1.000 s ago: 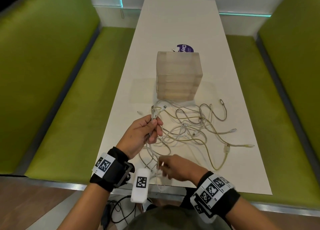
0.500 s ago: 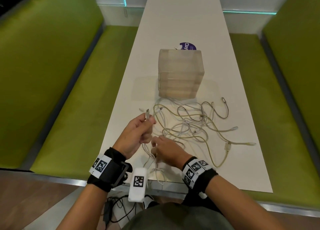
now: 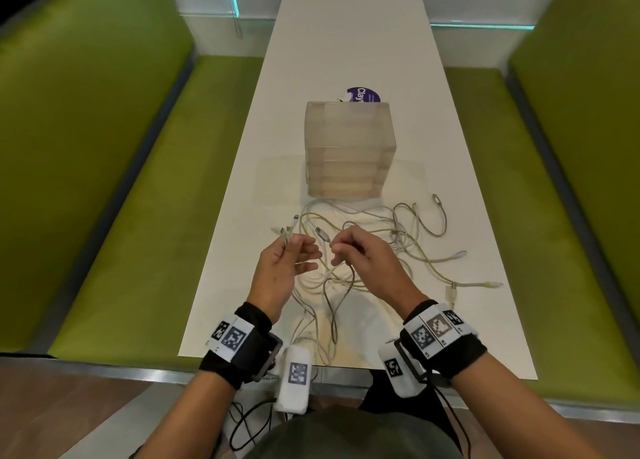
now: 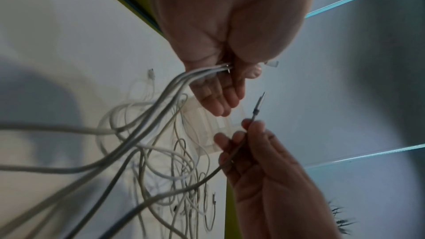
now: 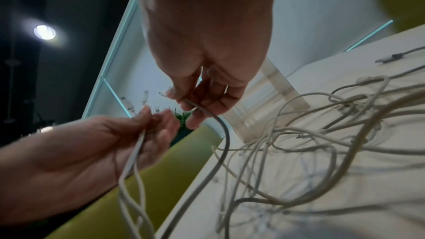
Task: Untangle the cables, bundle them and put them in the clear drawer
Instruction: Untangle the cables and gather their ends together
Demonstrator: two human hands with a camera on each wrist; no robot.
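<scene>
Early: left hand [image 3: 284,271] pinches a few cable ends, right hand [image 3: 363,261] pinches another; tangle [image 3: 398,244] remains mid-table, drawer [image 3: 349,147] shut.

White and cream cables [image 3: 388,244] lie on a white table [image 3: 346,43] between green benches [image 3: 121,216].

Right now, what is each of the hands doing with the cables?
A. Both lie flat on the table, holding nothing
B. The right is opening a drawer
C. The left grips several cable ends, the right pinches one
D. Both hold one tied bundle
C: the left hand grips several white cable ends together, while the right hand pinches a single cable near its plug, both raised above the tangle on the table.
</scene>
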